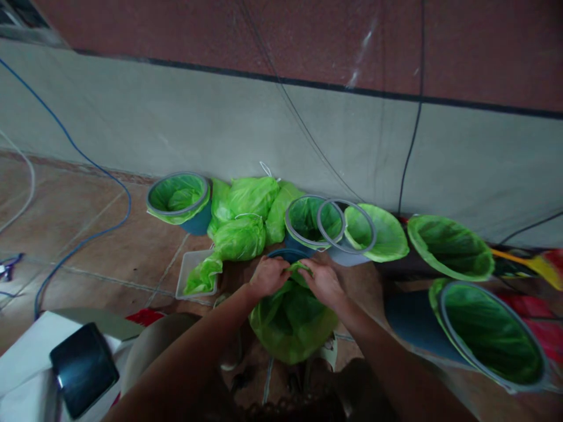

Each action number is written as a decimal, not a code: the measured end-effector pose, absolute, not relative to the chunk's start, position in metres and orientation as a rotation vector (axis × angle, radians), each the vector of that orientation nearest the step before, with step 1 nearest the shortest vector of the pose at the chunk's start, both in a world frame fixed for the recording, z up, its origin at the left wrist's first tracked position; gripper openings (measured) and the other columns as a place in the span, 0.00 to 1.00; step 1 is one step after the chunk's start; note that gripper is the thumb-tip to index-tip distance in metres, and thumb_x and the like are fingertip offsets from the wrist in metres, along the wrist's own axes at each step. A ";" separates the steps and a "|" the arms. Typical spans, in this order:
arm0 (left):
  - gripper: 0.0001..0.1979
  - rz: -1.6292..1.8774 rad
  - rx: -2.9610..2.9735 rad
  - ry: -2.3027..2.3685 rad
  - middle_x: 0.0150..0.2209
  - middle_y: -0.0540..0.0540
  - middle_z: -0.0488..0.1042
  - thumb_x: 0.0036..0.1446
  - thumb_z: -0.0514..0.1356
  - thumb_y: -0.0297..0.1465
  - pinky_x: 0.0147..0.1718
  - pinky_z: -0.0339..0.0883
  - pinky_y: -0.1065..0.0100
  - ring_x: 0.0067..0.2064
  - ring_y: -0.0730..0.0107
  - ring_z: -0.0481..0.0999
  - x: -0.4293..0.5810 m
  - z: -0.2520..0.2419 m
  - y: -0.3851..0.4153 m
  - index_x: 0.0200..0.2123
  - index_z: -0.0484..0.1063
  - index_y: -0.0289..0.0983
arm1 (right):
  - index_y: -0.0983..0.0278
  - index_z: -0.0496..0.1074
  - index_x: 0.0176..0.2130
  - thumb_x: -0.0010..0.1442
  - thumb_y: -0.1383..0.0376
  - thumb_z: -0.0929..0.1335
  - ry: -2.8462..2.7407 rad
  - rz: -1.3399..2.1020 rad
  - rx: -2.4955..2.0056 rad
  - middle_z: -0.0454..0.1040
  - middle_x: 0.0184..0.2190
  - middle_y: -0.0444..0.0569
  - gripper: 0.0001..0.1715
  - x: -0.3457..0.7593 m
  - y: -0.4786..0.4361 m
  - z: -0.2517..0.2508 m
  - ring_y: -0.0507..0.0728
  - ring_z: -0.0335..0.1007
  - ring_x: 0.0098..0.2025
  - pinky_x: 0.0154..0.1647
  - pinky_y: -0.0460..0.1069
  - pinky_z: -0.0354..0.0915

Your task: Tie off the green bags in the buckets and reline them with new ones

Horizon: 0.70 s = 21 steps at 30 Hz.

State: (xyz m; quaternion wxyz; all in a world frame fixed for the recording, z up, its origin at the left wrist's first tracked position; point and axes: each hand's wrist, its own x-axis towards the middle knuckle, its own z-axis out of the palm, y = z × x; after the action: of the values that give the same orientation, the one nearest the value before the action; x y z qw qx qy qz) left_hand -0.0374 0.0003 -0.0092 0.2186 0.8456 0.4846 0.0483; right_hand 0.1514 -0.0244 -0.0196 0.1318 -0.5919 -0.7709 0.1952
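Note:
In the middle, between my knees, a green plastic bag (292, 328) hangs spread in a bin, its near part draped low. The bin's blue rim (288, 254) shows just beyond my hands. My left hand (270, 276) is closed on the bag's far edge. My right hand (323, 282) pinches the same edge a little to the right, and a strip of bag is bunched between them. The loose grey ring (373, 234) leans beyond my right hand, over a lined bin. Most of the bin's body is hidden by the bag and my hands.
Lined bins stand along the wall, including a blue bin (196, 220) and a tilted bin (422, 322) on the right. Tied green bags (241, 237) lie beside a white tray (181, 281). A black phone (83, 369) lies at left; a blue cable (83, 241) crosses the floor.

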 end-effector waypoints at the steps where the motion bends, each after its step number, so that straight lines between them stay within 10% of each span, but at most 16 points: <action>1: 0.13 0.151 2.352 1.334 0.38 0.45 0.77 0.64 0.54 0.36 0.43 0.65 0.69 0.40 0.68 0.76 -0.037 -0.009 0.000 0.35 0.76 0.37 | 0.61 0.75 0.46 0.66 0.62 0.61 -2.219 0.560 -1.744 0.79 0.42 0.51 0.16 0.152 -0.023 -0.018 0.57 0.74 0.44 0.46 0.49 0.64; 9: 0.17 -0.038 2.316 1.556 0.39 0.42 0.77 0.66 0.49 0.35 0.40 0.68 0.67 0.41 0.63 0.77 -0.050 -0.006 0.008 0.38 0.77 0.37 | 0.62 0.77 0.36 0.66 0.63 0.62 -2.137 0.451 -2.084 0.80 0.34 0.50 0.15 0.177 -0.009 0.005 0.56 0.76 0.36 0.36 0.47 0.60; 13: 0.13 -0.019 2.290 1.610 0.40 0.44 0.77 0.64 0.52 0.31 0.41 0.68 0.67 0.42 0.64 0.77 -0.055 -0.012 0.009 0.41 0.77 0.38 | 0.62 0.76 0.44 0.63 0.66 0.63 -2.116 0.476 -2.205 0.80 0.39 0.51 0.14 0.183 -0.010 0.005 0.58 0.76 0.41 0.40 0.48 0.63; 18: 0.14 0.019 2.291 1.560 0.41 0.43 0.77 0.64 0.51 0.33 0.43 0.68 0.67 0.43 0.65 0.77 -0.049 -0.014 0.005 0.42 0.77 0.39 | 0.62 0.58 0.66 0.58 0.66 0.68 -2.230 0.449 -2.176 0.76 0.49 0.57 0.38 0.173 -0.018 -0.004 0.61 0.75 0.45 0.43 0.51 0.66; 21: 0.16 0.045 2.305 1.491 0.40 0.43 0.77 0.65 0.51 0.34 0.44 0.68 0.67 0.43 0.64 0.76 -0.046 -0.011 0.006 0.39 0.78 0.38 | 0.61 0.68 0.59 0.58 0.66 0.67 -2.324 0.340 -1.978 0.71 0.56 0.57 0.29 0.169 -0.016 -0.010 0.60 0.69 0.52 0.50 0.51 0.64</action>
State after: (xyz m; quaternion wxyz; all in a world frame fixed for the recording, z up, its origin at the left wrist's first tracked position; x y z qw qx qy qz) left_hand -0.0464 0.0056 -0.0115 0.1964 0.8231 0.5325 0.0160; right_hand 0.1691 -0.0162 -0.0097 0.0357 -0.6437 -0.7564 0.1106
